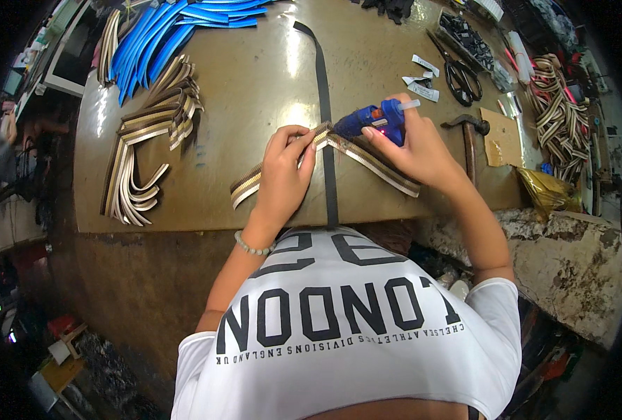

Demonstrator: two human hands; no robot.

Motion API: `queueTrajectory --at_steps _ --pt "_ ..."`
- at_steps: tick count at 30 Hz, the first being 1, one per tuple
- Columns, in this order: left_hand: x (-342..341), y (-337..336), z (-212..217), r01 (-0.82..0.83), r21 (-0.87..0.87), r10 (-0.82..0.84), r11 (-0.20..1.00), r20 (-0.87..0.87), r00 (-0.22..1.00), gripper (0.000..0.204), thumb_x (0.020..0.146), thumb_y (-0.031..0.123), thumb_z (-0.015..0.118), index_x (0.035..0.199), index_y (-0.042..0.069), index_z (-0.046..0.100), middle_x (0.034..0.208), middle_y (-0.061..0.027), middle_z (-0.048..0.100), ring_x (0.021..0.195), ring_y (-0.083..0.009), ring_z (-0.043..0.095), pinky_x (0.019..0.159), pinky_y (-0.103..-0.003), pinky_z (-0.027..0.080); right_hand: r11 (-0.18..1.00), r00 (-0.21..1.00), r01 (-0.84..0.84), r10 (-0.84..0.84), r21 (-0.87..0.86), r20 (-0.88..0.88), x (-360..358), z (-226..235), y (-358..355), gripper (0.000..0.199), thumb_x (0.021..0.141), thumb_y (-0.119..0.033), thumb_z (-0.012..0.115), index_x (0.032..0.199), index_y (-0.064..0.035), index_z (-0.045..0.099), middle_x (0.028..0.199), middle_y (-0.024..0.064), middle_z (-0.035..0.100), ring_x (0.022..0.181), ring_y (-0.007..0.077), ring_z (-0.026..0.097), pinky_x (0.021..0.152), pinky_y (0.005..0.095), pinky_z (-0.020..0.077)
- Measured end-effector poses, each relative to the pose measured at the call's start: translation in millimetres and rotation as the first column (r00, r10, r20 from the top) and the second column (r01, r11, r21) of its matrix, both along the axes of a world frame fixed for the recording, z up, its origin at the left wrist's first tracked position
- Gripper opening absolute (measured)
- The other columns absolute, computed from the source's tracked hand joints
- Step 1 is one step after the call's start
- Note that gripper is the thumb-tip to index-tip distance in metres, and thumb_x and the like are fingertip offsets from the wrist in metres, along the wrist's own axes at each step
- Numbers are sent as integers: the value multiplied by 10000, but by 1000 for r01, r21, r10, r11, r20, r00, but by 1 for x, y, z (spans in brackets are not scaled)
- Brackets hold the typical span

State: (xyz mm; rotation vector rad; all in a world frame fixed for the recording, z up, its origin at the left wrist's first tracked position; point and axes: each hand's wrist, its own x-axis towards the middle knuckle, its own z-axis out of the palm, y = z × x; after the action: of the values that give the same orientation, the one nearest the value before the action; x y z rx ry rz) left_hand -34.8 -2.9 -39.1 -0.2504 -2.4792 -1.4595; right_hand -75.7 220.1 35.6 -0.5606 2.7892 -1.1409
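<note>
My left hand [286, 164] pinches a brown, cream and white striped strap [381, 166] between its fingers. The strap slopes down to both sides from a peak near my fingertips; whether it is one folded piece or two, I cannot tell. In my right hand [426, 152] is a blue glue gun [388, 120] with a pale glue stick poking from its back. Its dark nozzle points left and meets or nearly meets the strap's peak beside my left fingertips. Beneath, a long black strap [321, 80] runs from the far side to the table's near edge.
Striped straps [153, 122] lie stacked on the left, with blue straps [160, 38] behind. To the right are black scissors [459, 78], white tags [421, 87], a hammer [470, 140], a cardboard piece [501, 136], a tray of small black parts [465, 38] and a striped strap heap [556, 112].
</note>
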Motion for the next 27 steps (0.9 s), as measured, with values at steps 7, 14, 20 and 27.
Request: queueTrajectory --at_steps 7,14,20,27 --pt "0 0 -3 -2 -11 1 1000 -15 1000 202 858 4 653 1047 -63 684 1047 -145 621 900 -278 596 812 -361 491 1000 999 -29 30 3 -33 30 -1 -1 433 892 -292 701 1122 -47 428 749 210 677 653 407 674 553 442 507" --pt "0 -1 -2 -6 -64 5 998 -26 1000 215 887 26 657 1090 -40 690 1080 -141 630 875 -216 646 743 -290 524 863 936 352 -322 -363 140 39 6 73 380 886 -364 720 1094 -73 593 821 22 656 706 121 611 624 280 487" --pt "1 1 6 -1 -48 3 999 41 999 192 875 10 665 1062 -23 695 1056 -142 627 908 -234 638 763 -308 529 255 242 967 -924 -5 -295 55 -33 191 537 986 -478 517 1169 25 560 950 244 676 898 427 653 816 478 487" --pt "-1 1 8 42 -105 -45 994 -21 999 167 869 -13 652 1030 -24 692 1028 -142 623 910 -258 632 781 -327 516 625 657 750 -742 218 -133 69 35 174 433 982 -385 557 1074 23 667 951 226 697 882 376 674 758 408 511"
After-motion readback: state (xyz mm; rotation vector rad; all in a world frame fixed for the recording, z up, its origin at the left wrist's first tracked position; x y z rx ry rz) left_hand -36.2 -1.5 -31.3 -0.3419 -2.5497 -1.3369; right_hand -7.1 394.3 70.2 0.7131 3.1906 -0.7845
